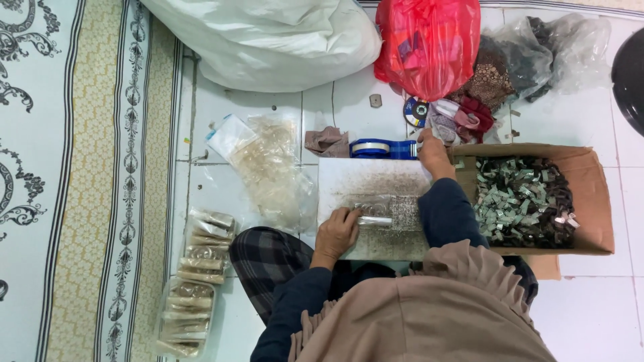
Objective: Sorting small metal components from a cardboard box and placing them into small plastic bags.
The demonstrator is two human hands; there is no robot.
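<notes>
Here my left hand (337,231) pins the clear packet (384,211) on the white board (365,181); my right hand (433,153), fingers curled, reaches toward the blue tape dispenser (382,148) at twelve o'clock. I'd keep the packet flat.

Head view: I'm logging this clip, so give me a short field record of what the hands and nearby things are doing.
setting: tiled floor, person seated
left hand: pressing a small clear packet onto a white board
right hand: reaching to a blue tape roll
cardboard box: full of small metal pieces
filled packets: piled on the floor at the left side
behind: white sack, red bag
</notes>
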